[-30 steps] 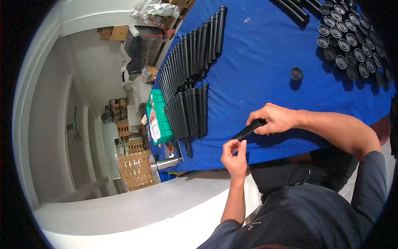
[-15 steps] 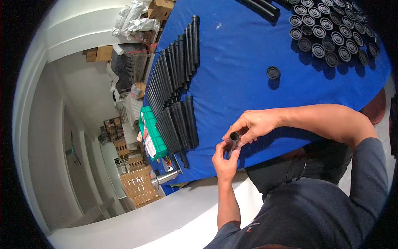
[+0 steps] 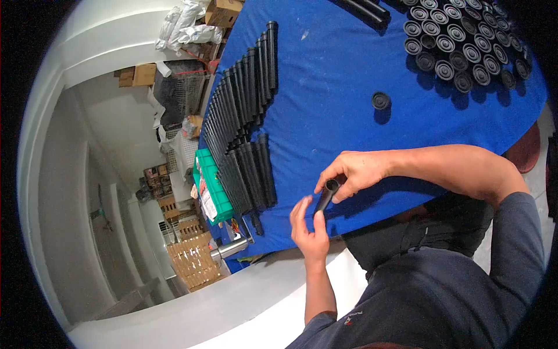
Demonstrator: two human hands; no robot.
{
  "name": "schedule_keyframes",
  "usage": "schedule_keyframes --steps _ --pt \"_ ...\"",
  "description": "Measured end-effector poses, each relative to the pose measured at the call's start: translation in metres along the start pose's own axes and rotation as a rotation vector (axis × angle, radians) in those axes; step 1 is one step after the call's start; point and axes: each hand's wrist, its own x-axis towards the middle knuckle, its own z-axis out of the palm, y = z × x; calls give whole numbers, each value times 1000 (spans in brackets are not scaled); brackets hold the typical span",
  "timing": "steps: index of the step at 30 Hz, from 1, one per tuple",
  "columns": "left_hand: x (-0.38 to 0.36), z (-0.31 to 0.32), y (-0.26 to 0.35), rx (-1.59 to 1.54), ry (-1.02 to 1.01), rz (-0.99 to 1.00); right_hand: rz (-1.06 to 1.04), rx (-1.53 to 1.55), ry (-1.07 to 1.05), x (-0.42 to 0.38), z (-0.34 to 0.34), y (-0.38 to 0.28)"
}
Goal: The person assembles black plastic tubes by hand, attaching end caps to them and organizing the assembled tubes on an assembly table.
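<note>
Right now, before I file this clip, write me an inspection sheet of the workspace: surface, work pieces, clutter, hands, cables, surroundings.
Surface: blue cloth, lightly creased, a small pale mark near the top.
Work pieces: one open-ended black tube in hand; rows of black tubes at left; clustered round black pieces at upper right, one single round piece apart.
Clutter: green bin by the rows; metal cylinder near the edge.
Hands: right hand grips the tube near its open end; left hand has fingers parted at the other end, contact unclear.
Cables: nothing seen.
Surroundings: cardboard box and pale plastic bags beyond the cloth.
</note>
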Motion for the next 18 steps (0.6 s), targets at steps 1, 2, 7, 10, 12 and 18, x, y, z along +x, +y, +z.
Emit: schedule_keyframes --steps 1,2,7,10,12,18 --pt "-14 -1 -5 -80 52 -20 14 -19 33 -1 -2 -1" --pt "-30 2 -6 -351 -11 -179 -92 -128 86 0 -3 3" --pt "-21 48 6 -2017 -275 -942 -291 -398 166 2 -1 11" --pt "-13 73 2 -2220 -104 -914 -314 -565 153 -2 -3 2" --pt "-6 80 -6 -2219 -54 -797 -295 -735 150 -10 -5 -18" --pt "15 82 -55 -1808 -1 -493 -143 -1452 700 -32 -33 -83"
